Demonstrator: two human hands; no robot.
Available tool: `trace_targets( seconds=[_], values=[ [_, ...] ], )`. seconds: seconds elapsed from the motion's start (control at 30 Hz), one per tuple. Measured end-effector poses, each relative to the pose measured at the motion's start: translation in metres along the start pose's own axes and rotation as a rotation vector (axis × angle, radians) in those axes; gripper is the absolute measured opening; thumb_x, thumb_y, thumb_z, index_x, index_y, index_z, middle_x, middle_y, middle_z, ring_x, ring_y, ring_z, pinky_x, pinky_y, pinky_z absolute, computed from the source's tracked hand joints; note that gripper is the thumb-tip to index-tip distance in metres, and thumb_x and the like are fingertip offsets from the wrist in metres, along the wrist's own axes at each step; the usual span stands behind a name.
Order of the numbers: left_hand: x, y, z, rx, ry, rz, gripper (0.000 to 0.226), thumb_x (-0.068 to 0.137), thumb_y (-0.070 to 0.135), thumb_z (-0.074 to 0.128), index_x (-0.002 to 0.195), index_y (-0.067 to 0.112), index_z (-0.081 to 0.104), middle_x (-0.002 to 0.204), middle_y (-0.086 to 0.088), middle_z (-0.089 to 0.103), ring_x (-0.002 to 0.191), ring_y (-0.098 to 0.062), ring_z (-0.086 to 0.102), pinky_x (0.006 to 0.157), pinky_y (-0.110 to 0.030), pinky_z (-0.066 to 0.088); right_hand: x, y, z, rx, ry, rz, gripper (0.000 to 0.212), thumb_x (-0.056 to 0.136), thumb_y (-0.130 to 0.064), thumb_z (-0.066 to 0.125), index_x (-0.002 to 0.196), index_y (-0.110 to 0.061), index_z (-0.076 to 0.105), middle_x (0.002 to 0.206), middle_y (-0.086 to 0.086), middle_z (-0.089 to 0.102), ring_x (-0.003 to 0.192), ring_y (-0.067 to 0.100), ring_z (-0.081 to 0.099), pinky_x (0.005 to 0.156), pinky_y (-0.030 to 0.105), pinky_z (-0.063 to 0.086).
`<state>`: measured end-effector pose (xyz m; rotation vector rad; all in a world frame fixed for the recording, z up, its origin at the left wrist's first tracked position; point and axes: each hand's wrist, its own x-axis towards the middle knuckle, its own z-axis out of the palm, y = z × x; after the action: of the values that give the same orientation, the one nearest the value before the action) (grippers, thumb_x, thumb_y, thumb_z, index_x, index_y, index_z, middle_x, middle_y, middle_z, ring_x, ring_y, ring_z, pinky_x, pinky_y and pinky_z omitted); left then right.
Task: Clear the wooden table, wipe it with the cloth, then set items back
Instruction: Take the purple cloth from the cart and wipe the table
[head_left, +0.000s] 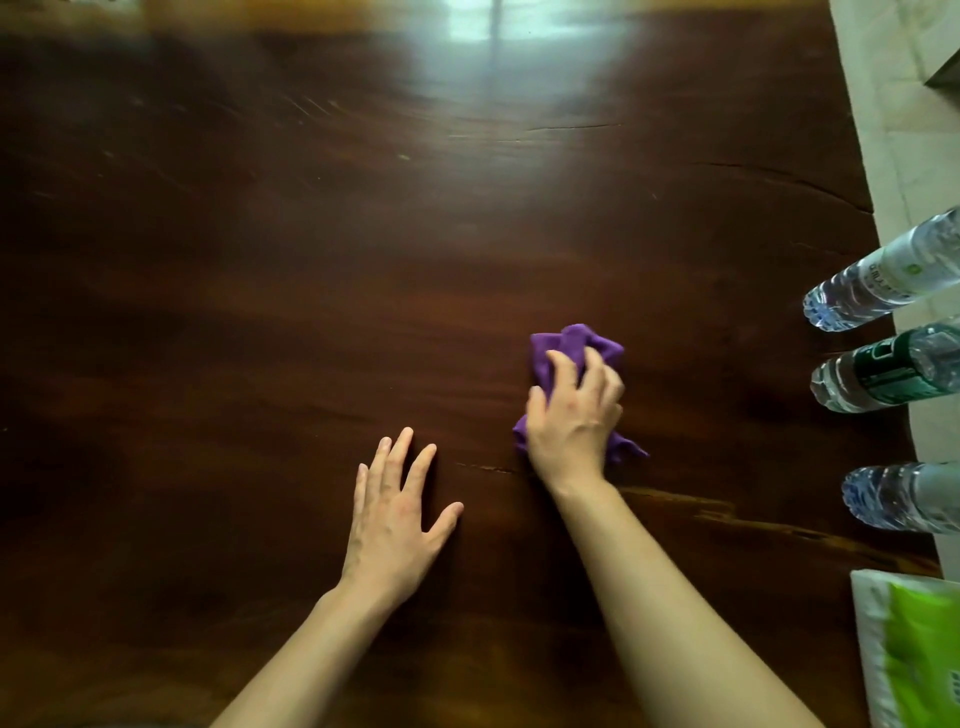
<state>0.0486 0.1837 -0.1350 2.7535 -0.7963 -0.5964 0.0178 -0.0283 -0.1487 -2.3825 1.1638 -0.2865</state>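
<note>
Wiping step in hand, by judgement. Right hand (574, 421) pressed down on bunched purple cloth (576, 345), fingers curled and clamped over it, right of centre on the wooden table (311, 234). Left hand (397, 519) flat on bare wood beside it, fingers spread apart, holding nothing. Three water bottles along the right edge: far bottle (883, 273), middle bottle (883, 374), near bottle (904, 496), all close to the table's rim. White-and-green tissue pack (914, 654) at the near right corner. Risks: a wide rightward stroke likely to knock a bottle over or off the edge, given little margin there; strip under bottles and pack likely missed unless moved; cloth possibly snagging on cracks in the grain near the right wrist. Labels: far bottle white with small green mark, middle bottle dark green; print on both too small and blurred to read. Pack lettering illegible.
</note>
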Motion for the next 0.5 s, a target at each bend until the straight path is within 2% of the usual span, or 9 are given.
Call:
trace_targets(
  seconds=[0.2, 0.33, 0.5],
  values=[
    [0.001, -0.001, 0.0, -0.025, -0.012, -0.002, 0.076, 0.094, 0.054, 0.054, 0.158, 0.029, 0.021, 0.169, 0.003, 0.001, 0.155, -0.016, -0.01, 0.126, -0.042, -0.002, -0.028, -0.053, 0.031, 0.039, -0.187, -0.262, 0.047, 0.09, -0.029, 0.061, 0.136, -0.023, 0.052, 0.15, 0.011, 0.04, 0.136, 0.032, 0.033, 0.1, 0.051, 0.04],
    [0.001, -0.004, 0.001, -0.031, -0.008, -0.005, 0.077, 0.094, 0.056, 0.053, 0.158, 0.026, 0.022, 0.169, 0.001, 0.005, 0.155, -0.017, -0.007, 0.126, -0.042, -0.002, -0.033, -0.058, 0.033, 0.109, -0.348, -0.472, 0.042, 0.094, -0.026, 0.059, 0.136, -0.022, 0.055, 0.153, 0.007, 0.041, 0.14, 0.03, 0.03, 0.104, 0.051, 0.039],
    [0.002, -0.005, 0.001, -0.03, -0.004, 0.01, 0.077, 0.093, 0.055, 0.054, 0.158, 0.029, 0.02, 0.169, 0.001, 0.006, 0.155, -0.018, -0.007, 0.126, -0.043, -0.001, -0.033, -0.044, 0.022, 0.088, -0.368, -0.543, 0.042, 0.097, -0.021, 0.057, 0.139, -0.021, 0.054, 0.156, 0.006, 0.039, 0.142, 0.029, 0.03, 0.104, 0.05, 0.039]
  ],
)
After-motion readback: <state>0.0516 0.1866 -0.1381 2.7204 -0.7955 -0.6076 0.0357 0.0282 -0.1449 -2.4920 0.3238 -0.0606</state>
